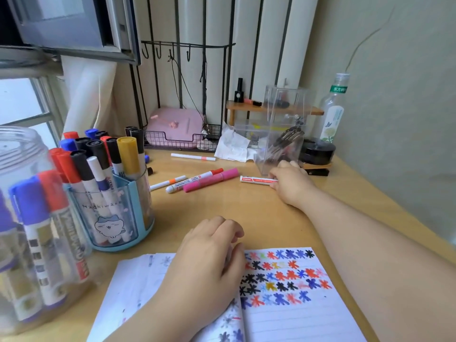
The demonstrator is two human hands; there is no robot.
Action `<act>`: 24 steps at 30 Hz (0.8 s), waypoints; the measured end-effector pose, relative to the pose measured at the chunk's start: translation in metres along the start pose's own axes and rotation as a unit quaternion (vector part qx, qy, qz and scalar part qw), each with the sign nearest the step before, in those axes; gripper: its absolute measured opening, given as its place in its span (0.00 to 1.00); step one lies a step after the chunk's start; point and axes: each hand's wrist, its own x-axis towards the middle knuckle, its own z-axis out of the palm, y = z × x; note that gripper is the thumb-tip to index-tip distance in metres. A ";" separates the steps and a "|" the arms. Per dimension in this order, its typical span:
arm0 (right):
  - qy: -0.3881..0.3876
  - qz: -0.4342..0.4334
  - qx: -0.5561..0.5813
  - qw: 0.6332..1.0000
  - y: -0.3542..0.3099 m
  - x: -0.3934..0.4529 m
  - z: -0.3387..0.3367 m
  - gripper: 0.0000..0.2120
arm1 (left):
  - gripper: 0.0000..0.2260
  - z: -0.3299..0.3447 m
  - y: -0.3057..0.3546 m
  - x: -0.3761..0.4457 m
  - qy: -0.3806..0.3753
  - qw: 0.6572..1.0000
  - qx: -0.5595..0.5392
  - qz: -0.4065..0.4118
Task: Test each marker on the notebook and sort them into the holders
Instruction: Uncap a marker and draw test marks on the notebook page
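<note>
Markers are what all this is about, and the white marker [257,180] with the red band is next up: it lies on the desk [246,206] in front of the clear acrylic holder [281,134], long axis running left to right, its right end under the fingertips of the right hand [287,185]. That hand seems to be pinching the near end, fingers curled down over it, though the exact hold is hidden. The marker stretches away to the left of the hand, so a lift and a swing back toward the notebook [283,292] looks like the coming move. The left hand [212,255] rests loosely on the notebook's fold, fingers relaxed, holding the page flat beside rows of coloured test scribbles. It is far from the marker; the right is clearly the one to take it.

Further left lie four more loose ones, among them a pink marker [212,182]. The blue holder [123,218] is packed with capped markers, and the clear jar [24,230] nearest the window holds several more. The acrylic holder has a few dark pens inside
</note>
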 end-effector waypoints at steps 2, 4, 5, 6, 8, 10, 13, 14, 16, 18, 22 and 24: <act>-0.003 -0.013 0.040 0.999 -0.005 -0.012 -0.011 0.11 | 0.10 0.000 0.000 0.000 0.005 1.000 -0.007 0.000; 0.012 0.001 0.134 0.991 -0.014 -0.029 -0.026 0.09 | 0.11 0.000 0.001 0.000 0.008 1.000 -0.014 -0.004; 0.016 0.014 0.188 0.982 -0.019 -0.042 -0.035 0.08 | 0.11 -0.001 0.002 0.000 0.009 1.000 -0.017 -0.011; 0.009 0.028 0.250 0.968 -0.025 -0.056 -0.045 0.07 | 0.12 -0.002 0.003 0.001 0.014 1.000 -0.019 -0.015; -0.024 0.050 0.390 0.919 -0.037 -0.091 -0.062 0.04 | 0.13 -0.007 0.006 0.002 0.029 0.999 -0.009 -0.017; -0.057 0.063 0.504 0.860 -0.046 -0.127 -0.076 0.04 | 0.13 -0.015 0.012 0.003 0.045 0.999 -0.001 -0.019; -0.067 0.088 0.613 0.782 -0.053 -0.168 -0.089 0.05 | 0.16 -0.027 0.028 0.006 0.051 0.998 -0.017 -0.021; -0.063 0.096 0.644 0.757 -0.056 -0.179 -0.091 0.04 | 0.17 -0.031 0.035 0.006 0.027 0.999 -0.018 -0.016; -0.056 0.113 0.700 0.703 -0.059 -0.198 -0.096 0.03 | 0.17 -0.035 0.048 0.002 -0.039 0.999 -0.021 0.000; -0.058 0.123 0.723 0.677 -0.063 -0.213 -0.100 0.03 | 0.11 -0.040 0.059 -0.005 -0.080 0.996 -0.031 -0.007; 0.062 0.083 0.438 0.893 -0.067 -0.238 -0.091 0.12 | 0.10 -0.057 0.071 -0.026 -0.056 0.998 0.032 -0.004; 0.263 -0.027 0.147 0.953 -0.063 -0.246 -0.081 0.10 | 0.12 -0.058 0.072 -0.038 -0.036 0.997 0.071 0.009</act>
